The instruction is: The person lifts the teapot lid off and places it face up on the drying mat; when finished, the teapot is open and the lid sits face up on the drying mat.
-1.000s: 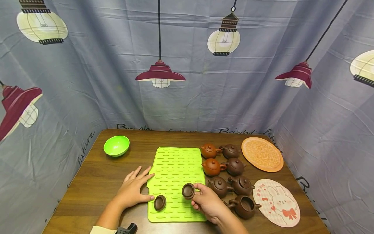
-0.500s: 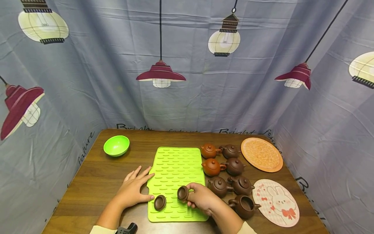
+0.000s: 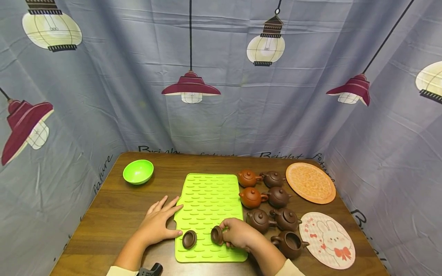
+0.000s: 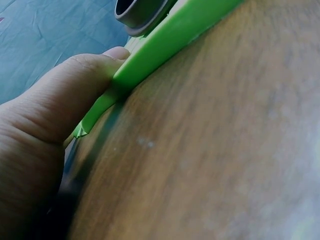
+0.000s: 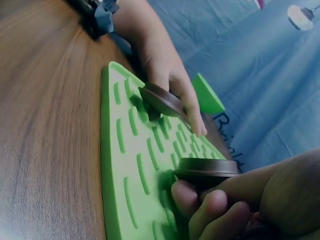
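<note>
Two brown teapot lids are at the near part of the green mat. One lid lies underside up on the mat, just right of the left thumb. My right hand pinches the other lid by its edge or knob, its hollow side tilted toward the left; in the right wrist view this lid sits above the curled fingers, close over the mat. My left hand rests with spread fingers at the mat's left edge, thumb touching the mat's rim in the left wrist view.
Right of the mat stand several lidded teapots, orange-red and dark brown, and one lidless brown teapot. Farther right lie an orange round mat and a rabbit mat. A green bowl stands back left.
My right hand has moved left and lowered with its lid, which has tilted further. The left hand and the other lid have stayed in place.
</note>
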The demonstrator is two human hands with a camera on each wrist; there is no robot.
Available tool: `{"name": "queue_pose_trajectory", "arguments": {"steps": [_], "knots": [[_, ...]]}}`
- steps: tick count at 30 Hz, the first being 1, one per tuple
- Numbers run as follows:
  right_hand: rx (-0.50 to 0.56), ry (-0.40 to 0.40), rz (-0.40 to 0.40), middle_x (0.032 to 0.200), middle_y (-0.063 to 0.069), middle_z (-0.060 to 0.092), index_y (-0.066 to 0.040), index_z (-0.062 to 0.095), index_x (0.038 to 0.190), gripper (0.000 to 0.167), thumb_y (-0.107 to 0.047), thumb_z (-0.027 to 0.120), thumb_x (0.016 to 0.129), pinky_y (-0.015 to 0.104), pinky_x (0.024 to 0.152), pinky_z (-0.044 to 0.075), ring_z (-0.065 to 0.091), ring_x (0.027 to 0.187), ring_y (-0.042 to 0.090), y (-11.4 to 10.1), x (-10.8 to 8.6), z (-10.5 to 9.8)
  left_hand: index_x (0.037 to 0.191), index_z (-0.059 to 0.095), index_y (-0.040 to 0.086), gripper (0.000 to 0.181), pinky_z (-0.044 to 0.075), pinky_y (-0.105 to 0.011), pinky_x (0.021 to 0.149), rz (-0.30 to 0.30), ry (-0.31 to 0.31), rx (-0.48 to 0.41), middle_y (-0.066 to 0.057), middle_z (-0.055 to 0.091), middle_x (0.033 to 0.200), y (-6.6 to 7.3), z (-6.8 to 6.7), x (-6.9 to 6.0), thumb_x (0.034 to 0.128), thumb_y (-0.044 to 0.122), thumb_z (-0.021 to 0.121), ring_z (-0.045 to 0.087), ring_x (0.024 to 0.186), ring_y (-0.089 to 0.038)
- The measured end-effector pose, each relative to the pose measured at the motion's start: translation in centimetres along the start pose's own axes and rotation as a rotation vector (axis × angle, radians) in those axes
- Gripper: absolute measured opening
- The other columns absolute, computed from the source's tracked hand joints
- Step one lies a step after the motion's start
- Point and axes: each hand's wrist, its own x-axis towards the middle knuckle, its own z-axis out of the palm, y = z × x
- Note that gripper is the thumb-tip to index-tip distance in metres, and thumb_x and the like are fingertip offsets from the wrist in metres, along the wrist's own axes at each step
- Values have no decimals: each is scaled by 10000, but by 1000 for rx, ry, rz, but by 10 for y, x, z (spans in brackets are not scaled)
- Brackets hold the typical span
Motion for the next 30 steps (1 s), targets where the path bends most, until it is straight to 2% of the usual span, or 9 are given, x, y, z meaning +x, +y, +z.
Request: {"name": "queue_pose_trajectory", "arguments": {"steps": [3, 8, 13, 21, 26, 30], "knots": [[-31, -11, 9, 665, 97, 643, -74, 674, 1017, 112, -2, 593, 988, 220, 413, 286, 387, 451, 105, 0, -1, -1, 1579, 494, 318, 953, 84, -661, 1241, 1, 0, -7, 66, 280, 1730, 1, -1, -1, 779, 767, 750, 165, 1612, -400], [-15, -40, 17, 782, 153, 734, -44, 657, 1009, 82, 8, 597, 987, 205, 427, 315, 480, 503, 114, -1, -1, -2, 1578, 495, 321, 945, 81, -659, 1244, 1, 4, -2, 71, 277, 1731, 0, 0, 0, 785, 772, 741, 165, 1612, -398], [-39, -31, 14, 772, 158, 730, -37, 655, 983, 73, 11, 600, 985, 217, 435, 339, 504, 510, 130, -2, -2, -2, 1576, 499, 319, 944, 81, -656, 1243, 9, 9, -2, 68, 286, 1729, -1, 1, 0, 784, 770, 745, 169, 1612, -394], [-219, 51, -38, 722, 80, 686, -55, 672, 889, 128, 26, 595, 952, 253, 470, 348, 498, 535, 134, -6, -8, -6, 1577, 497, 314, 949, 72, -657, 1247, 2, -7, 2, 79, 266, 1734, 0, -1, 0, 783, 774, 741, 158, 1614, -397], [-368, 102, -61, 683, 10, 579, -83, 684, 923, 92, -13, 627, 942, 286, 524, 384, 483, 572, 149, -7, -10, -10, 1576, 499, 316, 945, 74, -655, 1243, 9, 2, 5, 66, 280, 1730, -2, 1, 0, 783, 765, 749, 170, 1610, -400], [-369, 127, -54, 727, 10, 561, -82, 701, 977, 60, -45, 658, 958, 289, 540, 407, 492, 609, 156, -8, -13, -13, 1576, 498, 316, 946, 73, -654, 1246, 11, 1, 9, 68, 278, 1731, -2, 1, 1, 782, 766, 749, 170, 1611, -398]]}}
